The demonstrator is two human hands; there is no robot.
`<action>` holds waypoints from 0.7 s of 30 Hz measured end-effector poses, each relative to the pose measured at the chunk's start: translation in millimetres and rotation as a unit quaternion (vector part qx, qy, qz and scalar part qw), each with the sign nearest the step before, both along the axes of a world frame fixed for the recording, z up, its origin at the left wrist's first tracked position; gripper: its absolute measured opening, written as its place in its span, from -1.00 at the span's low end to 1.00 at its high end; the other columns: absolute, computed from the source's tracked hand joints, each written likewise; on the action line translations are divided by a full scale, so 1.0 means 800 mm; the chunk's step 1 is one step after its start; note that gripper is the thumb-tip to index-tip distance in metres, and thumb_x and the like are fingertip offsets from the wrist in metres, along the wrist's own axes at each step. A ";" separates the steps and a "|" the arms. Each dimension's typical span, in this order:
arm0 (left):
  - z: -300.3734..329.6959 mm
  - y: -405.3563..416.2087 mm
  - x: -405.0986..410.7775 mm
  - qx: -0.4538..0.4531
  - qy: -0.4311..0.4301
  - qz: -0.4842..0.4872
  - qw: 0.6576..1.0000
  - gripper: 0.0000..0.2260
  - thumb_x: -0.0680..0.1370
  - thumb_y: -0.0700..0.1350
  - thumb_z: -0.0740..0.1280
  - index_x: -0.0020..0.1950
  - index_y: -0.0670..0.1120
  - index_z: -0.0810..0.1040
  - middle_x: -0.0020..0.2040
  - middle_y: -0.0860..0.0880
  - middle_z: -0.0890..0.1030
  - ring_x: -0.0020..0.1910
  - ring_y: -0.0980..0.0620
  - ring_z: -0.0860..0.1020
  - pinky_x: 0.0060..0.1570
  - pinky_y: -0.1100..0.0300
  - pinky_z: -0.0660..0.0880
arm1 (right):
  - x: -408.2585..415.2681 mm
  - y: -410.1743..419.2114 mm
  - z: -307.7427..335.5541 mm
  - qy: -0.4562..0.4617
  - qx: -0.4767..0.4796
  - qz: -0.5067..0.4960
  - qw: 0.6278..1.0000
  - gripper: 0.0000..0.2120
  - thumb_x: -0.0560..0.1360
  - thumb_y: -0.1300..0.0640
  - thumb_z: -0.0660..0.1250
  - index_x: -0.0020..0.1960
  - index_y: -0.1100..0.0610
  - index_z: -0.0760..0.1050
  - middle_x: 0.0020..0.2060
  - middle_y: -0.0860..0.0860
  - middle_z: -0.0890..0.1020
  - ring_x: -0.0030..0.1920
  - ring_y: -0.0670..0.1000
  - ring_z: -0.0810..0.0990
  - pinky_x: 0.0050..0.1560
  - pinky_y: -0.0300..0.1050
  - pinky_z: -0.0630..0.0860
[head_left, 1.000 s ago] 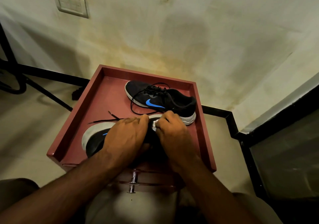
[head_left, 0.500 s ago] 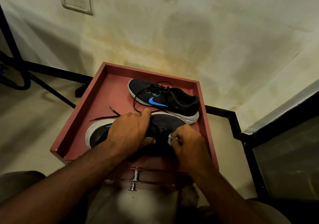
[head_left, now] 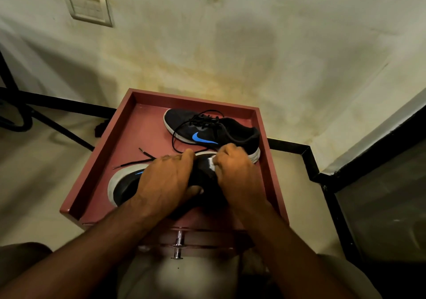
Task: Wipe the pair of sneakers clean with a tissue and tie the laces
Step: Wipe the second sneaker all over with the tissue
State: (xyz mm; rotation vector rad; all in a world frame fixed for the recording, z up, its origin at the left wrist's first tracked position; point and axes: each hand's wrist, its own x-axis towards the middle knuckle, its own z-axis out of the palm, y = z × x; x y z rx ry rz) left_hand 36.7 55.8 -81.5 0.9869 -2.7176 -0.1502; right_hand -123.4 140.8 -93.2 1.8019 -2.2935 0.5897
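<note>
Red-brown wooden tray with raised walls sits on top of a small drawer unit, a metal knob showing at the front below it; it holds both sneakers. Far sneaker, black with a blue swoosh and white sole, lies on its side near the tray's back wall, its laces loose and looping onto the tray floor, not tied. Near sneaker lies across the front half of the tray, toe to the left, white sole edge showing, mostly covered by both hands. One loose lace end trails onto the tray floor just beyond its toe.

Left hand is curled over the middle of the near sneaker, thumb underneath, gripping it to steady it. Right hand is bunched tight around a small white tissue, pressing it on the heel end of the same sneaker, right beside the far sneaker's heel.

Step in hand looks like wiping the near sneaker's rear upper and sole edge. To do it well: keep the left-hand clamp firm so the sneaker doesn't slide, use short strokes along the sole rim, refold the tissue to a clean face, rotate the sneaker to reach the hidden side. Watch the right knuckles don't nudge the far sneaker. Lacing on both appears not yet done.
</note>
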 end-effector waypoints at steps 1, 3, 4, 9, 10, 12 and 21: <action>0.002 -0.003 -0.001 0.010 -0.006 0.010 1.000 -0.40 0.39 0.31 0.48 0.22 -0.01 0.40 0.07 -0.02 0.66 0.00 -0.11 0.63 -0.06 0.03 0.51 | -0.009 0.003 0.003 0.017 0.034 -0.039 0.999 -0.86 0.54 0.23 0.41 0.09 0.14 0.64 0.07 0.07 0.60 0.06 0.05 0.58 0.03 -0.08 0.60; 0.007 -0.007 -0.004 0.032 -0.028 0.023 0.999 -0.39 0.39 0.35 0.45 0.23 0.00 0.38 0.09 -0.01 0.65 0.03 -0.11 0.63 -0.05 0.03 0.53 | -0.016 0.016 0.007 0.022 0.115 -0.059 0.991 -0.88 0.59 0.24 0.35 0.09 0.16 0.63 0.10 0.13 0.60 0.11 0.11 0.57 0.13 0.02 0.54; 0.007 -0.008 -0.006 0.036 -0.034 0.024 0.998 -0.39 0.39 0.36 0.44 0.23 0.00 0.37 0.11 -0.01 0.65 0.04 -0.12 0.63 -0.05 0.03 0.53 | -0.015 0.027 0.010 0.007 0.128 -0.055 0.990 -0.90 0.59 0.23 0.33 0.03 0.15 0.63 0.05 0.12 0.61 0.08 0.12 0.58 0.10 0.02 0.54; 0.011 -0.004 -0.008 0.026 -0.055 0.018 0.998 -0.39 0.42 0.34 0.44 0.25 -0.01 0.36 0.17 -0.03 0.60 0.11 -0.12 0.59 0.01 0.01 0.53 | -0.027 0.059 0.021 -0.219 0.060 -0.016 0.974 -0.91 0.44 0.25 0.49 -0.19 0.09 0.72 -0.32 -0.18 0.61 -0.25 -0.13 0.61 -0.22 -0.37 0.47; 0.014 -0.002 -0.007 0.018 -0.063 0.016 0.998 -0.40 0.43 0.34 0.43 0.25 -0.01 0.36 0.18 -0.02 0.60 0.11 -0.12 0.59 0.01 0.02 0.51 | -0.033 0.059 0.018 -0.226 0.011 -0.022 0.974 -0.92 0.42 0.26 0.50 -0.20 0.10 0.71 -0.31 -0.16 0.63 -0.27 -0.14 0.60 -0.23 -0.40 0.47; 0.015 0.001 -0.005 -0.001 -0.064 0.007 0.998 -0.43 0.44 0.35 0.40 0.24 0.01 0.38 0.19 -0.01 0.59 0.13 -0.09 0.58 0.02 0.04 0.47 | -0.039 0.056 0.012 -0.210 -0.040 -0.043 0.976 -0.95 0.42 0.24 0.51 -0.17 0.12 0.66 -0.24 -0.08 0.64 -0.23 -0.16 0.59 -0.22 -0.42 0.46; 0.018 0.002 0.006 -0.037 -0.047 -0.098 0.993 -0.67 0.46 0.23 0.39 0.04 0.01 0.63 0.20 -0.02 0.65 0.46 -0.16 0.42 0.31 -0.13 0.46 | -0.021 0.042 0.010 -0.083 0.098 -0.002 0.992 -0.92 0.56 0.18 0.35 0.00 0.09 0.62 0.00 0.02 0.59 0.00 0.05 0.56 0.00 -0.11 0.49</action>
